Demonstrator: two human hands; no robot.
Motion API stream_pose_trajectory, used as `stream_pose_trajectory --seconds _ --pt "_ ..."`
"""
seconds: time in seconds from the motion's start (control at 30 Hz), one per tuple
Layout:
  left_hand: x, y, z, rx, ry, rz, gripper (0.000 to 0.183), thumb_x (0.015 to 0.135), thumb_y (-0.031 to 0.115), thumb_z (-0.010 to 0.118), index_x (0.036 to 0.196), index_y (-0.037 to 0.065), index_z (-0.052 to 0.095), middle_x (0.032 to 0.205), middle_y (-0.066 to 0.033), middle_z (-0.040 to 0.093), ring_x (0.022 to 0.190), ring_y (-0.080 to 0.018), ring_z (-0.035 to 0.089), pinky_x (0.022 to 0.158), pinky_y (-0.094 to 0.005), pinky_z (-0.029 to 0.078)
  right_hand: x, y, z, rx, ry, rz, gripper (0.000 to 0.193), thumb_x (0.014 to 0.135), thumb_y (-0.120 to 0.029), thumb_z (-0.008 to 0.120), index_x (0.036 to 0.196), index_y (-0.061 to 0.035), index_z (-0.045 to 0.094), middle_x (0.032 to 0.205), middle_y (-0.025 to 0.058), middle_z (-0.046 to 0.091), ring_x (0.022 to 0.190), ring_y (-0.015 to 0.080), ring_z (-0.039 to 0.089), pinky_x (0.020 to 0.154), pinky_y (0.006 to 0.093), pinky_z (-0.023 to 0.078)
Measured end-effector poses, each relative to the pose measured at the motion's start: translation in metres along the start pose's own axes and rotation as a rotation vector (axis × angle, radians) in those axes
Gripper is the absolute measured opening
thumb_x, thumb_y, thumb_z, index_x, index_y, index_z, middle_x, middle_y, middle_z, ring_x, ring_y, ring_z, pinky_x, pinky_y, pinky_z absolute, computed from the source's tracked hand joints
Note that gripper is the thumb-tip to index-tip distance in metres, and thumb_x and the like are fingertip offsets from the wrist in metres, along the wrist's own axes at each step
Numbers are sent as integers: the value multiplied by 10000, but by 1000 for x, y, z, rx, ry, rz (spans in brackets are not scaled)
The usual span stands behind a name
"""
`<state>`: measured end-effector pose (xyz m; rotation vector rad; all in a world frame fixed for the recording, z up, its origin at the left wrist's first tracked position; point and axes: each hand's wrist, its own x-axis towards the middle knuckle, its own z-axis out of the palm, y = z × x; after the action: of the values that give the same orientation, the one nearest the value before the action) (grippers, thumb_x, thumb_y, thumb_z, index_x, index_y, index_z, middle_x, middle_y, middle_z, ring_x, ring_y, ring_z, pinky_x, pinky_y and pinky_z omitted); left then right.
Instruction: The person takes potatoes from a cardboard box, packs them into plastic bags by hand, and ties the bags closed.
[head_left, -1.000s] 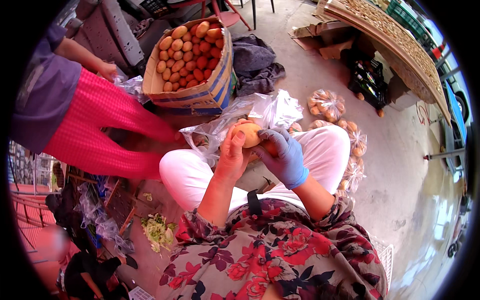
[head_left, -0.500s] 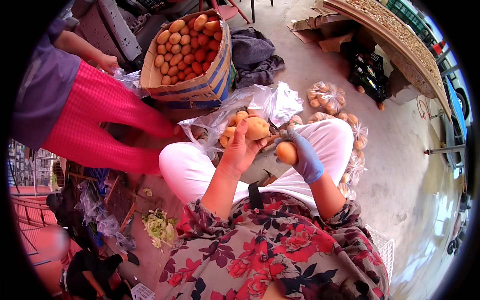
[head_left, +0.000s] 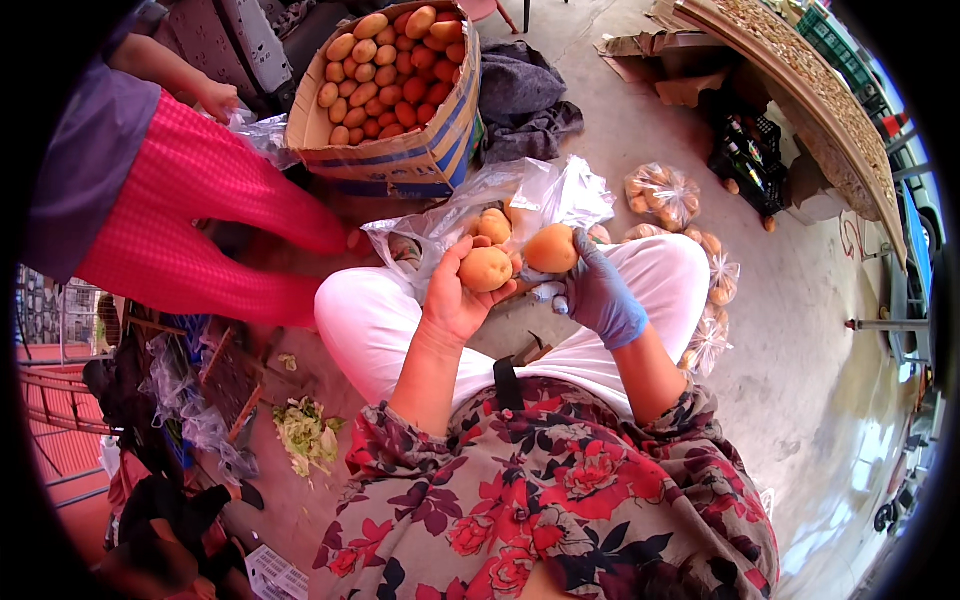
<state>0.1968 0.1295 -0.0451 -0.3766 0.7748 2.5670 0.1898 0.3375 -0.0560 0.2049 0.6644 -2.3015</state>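
Note:
My bare left hand (head_left: 452,297) is turned palm up, its fingers curled around a smooth yellow-orange potato (head_left: 486,270). Just right of it, my right hand (head_left: 607,290), in a blue glove, grips another potato (head_left: 551,248) between thumb and fingers. The two potatoes are close together above the gap between my knees. Beyond them an open clear plastic bag (head_left: 435,232) lies spread on the ground, with more potatoes (head_left: 494,225) in it partly hidden by my hands. White crumpled plastic (head_left: 581,197) lies at its right side.
A large cardboard box (head_left: 390,165) of potatoes stands ahead. Filled clear bags (head_left: 664,195) line the floor right of my knee. A person in pink trousers (head_left: 210,225) stands at left holding plastic. Leafy scraps (head_left: 306,435) lie lower left; a black crate (head_left: 750,160) stands far right.
My right hand has swung its potato up and left, close to the left hand. The left hand's potato sits lower, toward the palm. The view has shifted slightly.

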Motion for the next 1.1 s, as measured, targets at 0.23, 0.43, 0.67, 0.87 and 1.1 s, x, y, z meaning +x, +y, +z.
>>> stream_pose_trajectory --seconds 0.23,0.43,0.67,0.87,1.1 --pt "8 -3 -3 41 74 -53 223 912 298 469 1008 103 521 989 -105 593 883 -302 623 662 -403 529 11 2 -4 -102 83 70 711 833 -660 407 1129 -22 513 853 135 662 623 223 649 484 272 507" --pt "8 -1 1 455 53 5 365 874 349 574 1079 47 567 986 -54 587 919 -176 591 768 -292 484 18 2 -11 -181 184 141 638 854 -634 400 1078 -51 531 787 130 655 547 209 618 450 265 485" --pt "7 -6 3 847 -124 -99 569 772 356 717 1160 -17 533 1031 -61 587 932 -118 543 842 -242 421 15 3 11 -960 345 -145 531 914 -512 425 858 -17 610 589 72 586 444 135 549 388 227 411" --pt "-1 1 -2 710 -131 -30 566 751 351 739 1147 -5 545 1014 -37 592 900 -102 552 808 -229 438 6 -11 17 -1228 87 -520 288 797 -162 683 1046 -49 592 886 93 618 751 186 611 662 277 491" --pt "-2 12 -11 692 -121 -52 529 760 333 737 1138 7 563 1004 -34 602 893 -99 557 806 -226 440 11 -11 18 -1907 -155 -1013 464 700 -196 719 1133 -125 567 1023 73 598 885 285 587 751 355 480"
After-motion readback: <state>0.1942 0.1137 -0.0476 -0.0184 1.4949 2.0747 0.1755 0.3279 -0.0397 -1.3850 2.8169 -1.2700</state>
